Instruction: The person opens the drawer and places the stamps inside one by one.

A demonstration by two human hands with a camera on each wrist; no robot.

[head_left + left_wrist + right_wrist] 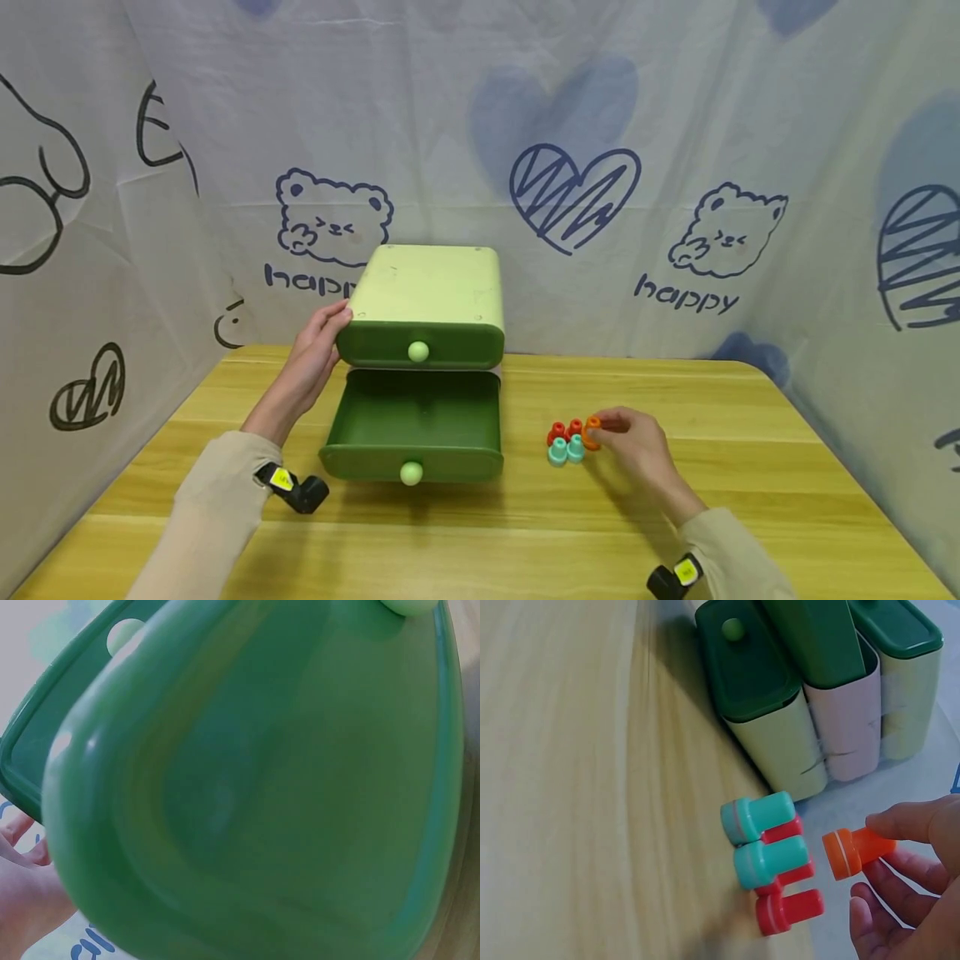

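Observation:
My left hand [307, 358] rests against the left side of a light green box [431, 279] with dark green drawers, fingertips at its upper edge. The top drawer [382, 345] is closed; the drawer [411, 465] below it is pulled out, its inside bare. Between thumb and fingers, my right hand [639, 446] pinches an orange stamp-shaped piece [846, 853], with a wide round base and narrower stem. Beside it on the table stand two teal pieces [557, 452] and several red pieces [789, 911] of the same shape.
In the right wrist view a third, lowest drawer [746, 671] shows closed. Everything stands on a wood-grain table [420, 550]. Behind and beside it hangs a pale cloth [450, 125] with hearts and bears drawn on it.

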